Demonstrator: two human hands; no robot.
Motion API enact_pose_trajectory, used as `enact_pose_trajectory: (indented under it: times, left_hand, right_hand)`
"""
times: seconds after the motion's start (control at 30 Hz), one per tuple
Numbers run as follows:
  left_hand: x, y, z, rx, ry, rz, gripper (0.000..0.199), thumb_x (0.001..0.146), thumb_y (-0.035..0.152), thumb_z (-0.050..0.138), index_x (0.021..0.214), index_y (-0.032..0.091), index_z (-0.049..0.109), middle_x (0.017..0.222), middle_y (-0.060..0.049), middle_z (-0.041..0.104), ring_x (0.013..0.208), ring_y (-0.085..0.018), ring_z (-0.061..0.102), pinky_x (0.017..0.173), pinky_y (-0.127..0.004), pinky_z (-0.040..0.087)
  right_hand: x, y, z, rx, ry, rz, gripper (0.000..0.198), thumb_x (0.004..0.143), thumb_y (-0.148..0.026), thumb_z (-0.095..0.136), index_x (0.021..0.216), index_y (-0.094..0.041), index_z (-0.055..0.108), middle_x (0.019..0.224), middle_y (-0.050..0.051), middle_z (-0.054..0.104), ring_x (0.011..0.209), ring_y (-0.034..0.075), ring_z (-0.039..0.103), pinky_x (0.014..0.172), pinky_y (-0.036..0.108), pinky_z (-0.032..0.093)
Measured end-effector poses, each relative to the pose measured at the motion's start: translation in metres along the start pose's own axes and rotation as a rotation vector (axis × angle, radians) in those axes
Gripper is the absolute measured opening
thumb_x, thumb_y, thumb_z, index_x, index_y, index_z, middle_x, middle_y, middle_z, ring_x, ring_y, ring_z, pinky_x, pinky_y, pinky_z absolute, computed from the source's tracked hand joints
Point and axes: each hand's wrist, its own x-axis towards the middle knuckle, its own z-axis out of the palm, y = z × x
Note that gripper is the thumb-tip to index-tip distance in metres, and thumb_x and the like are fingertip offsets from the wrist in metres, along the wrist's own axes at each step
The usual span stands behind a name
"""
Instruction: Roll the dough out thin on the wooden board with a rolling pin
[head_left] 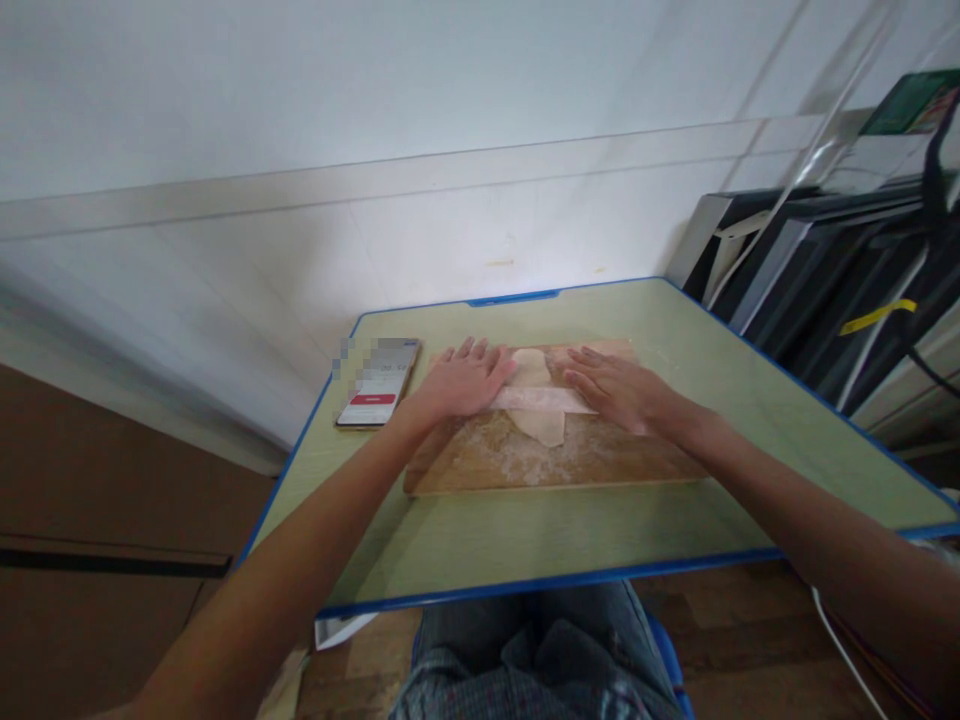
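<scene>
A pale, flour-dusted rolling pin [546, 400] lies crosswise over a flattened piece of dough [538, 428]. Dough shows both beyond the pin and on its near side. My left hand [469, 378] rests flat over the pin's left end, fingers stretched forward. Over the right end lies my right hand [621, 388], palm down with the fingers extended toward the middle. Both pin ends are hidden under the hands. Beneath everything is a wooden board [465, 465] with loose flour scattered on its near half.
The board sits on a light green table [750, 400] with a blue edge. A phone [377, 383] with a lit screen lies left of the board. Behind the table stands a white wall [420, 240]. Dark flat panels [832, 270] and cables crowd the right side.
</scene>
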Motion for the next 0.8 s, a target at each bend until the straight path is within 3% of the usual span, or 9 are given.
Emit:
enact_pose_trajectory:
  times: [0.1, 0.23, 0.47, 0.8]
  left_hand:
    - [-0.016, 0.008, -0.003, -0.025, -0.022, -0.014, 0.058, 0.097, 0.049, 0.011, 0.145, 0.021, 0.028, 0.152, -0.008, 0.031, 0.141, -0.027, 0.023, 0.112, -0.047, 0.020]
    - [-0.034, 0.014, -0.002, -0.030, 0.022, 0.006, 0.056, 0.097, 0.046, 0.014, 0.145, 0.021, 0.030, 0.151, -0.005, 0.032, 0.141, -0.023, 0.025, 0.113, -0.043, 0.021]
    - [-0.052, 0.020, 0.004, 0.021, 0.125, 0.060, 0.052, 0.098, 0.038, 0.016, 0.140, 0.014, 0.038, 0.144, -0.008, 0.043, 0.136, -0.021, 0.035, 0.111, -0.040, 0.028]
    - [-0.086, 0.035, 0.014, 0.022, 0.170, 0.012, 0.053, 0.097, 0.038, 0.021, 0.139, 0.010, 0.039, 0.144, -0.013, 0.042, 0.134, -0.025, 0.038, 0.109, -0.043, 0.032]
  right_hand:
    - [-0.014, -0.013, -0.001, -0.026, 0.065, -0.013, 0.056, 0.096, -0.033, 0.018, 0.125, -0.007, 0.058, 0.134, 0.016, 0.053, 0.132, 0.023, 0.039, 0.111, 0.040, 0.028]
    - [-0.029, -0.025, -0.002, -0.057, 0.123, -0.003, 0.056, 0.096, -0.032, 0.017, 0.127, -0.006, 0.055, 0.135, 0.018, 0.052, 0.130, 0.024, 0.042, 0.108, 0.042, 0.034]
    - [-0.045, -0.036, 0.001, -0.107, 0.190, -0.024, 0.055, 0.097, -0.032, 0.018, 0.126, -0.004, 0.055, 0.132, 0.021, 0.054, 0.125, 0.027, 0.048, 0.101, 0.043, 0.042]
    - [-0.064, -0.049, 0.007, -0.229, 0.330, -0.090, 0.047, 0.096, -0.029, 0.028, 0.124, -0.003, 0.055, 0.127, 0.020, 0.058, 0.116, 0.027, 0.056, 0.094, 0.041, 0.048]
